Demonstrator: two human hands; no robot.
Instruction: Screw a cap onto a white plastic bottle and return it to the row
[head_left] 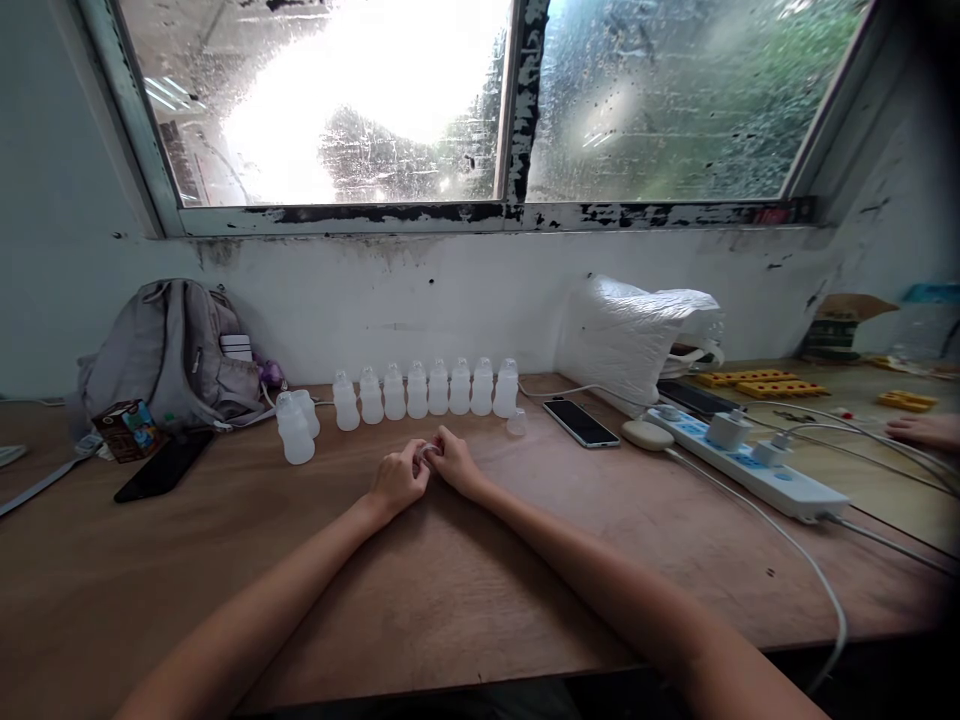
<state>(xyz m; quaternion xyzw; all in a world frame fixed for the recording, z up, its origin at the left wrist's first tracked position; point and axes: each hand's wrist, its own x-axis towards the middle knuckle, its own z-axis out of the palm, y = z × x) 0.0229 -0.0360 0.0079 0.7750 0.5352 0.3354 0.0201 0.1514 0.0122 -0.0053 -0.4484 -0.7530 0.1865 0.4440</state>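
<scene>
My left hand (401, 478) and my right hand (455, 463) meet over the middle of the table, fingers closed together. Between their fingertips is a small clear piece (427, 452), mostly hidden, so its exact kind does not show. Just beyond my hands stands a row of several frosted bottles (439, 390) with clear tops, all upright. A small translucent cap (517, 422) sits on the table at the row's right end. To the left, a frosted bottle (295, 432) stands in front of another one (309, 412) that it partly covers.
On the left are a grey backpack (176, 350), a small box (129, 430) and a black phone (165, 466). Rightward lie another phone (581, 423), a round white pad (646, 435), a power strip (750, 465) with cables, and a silvery bag (622, 335). Another person's hand (926, 430) rests at the far right.
</scene>
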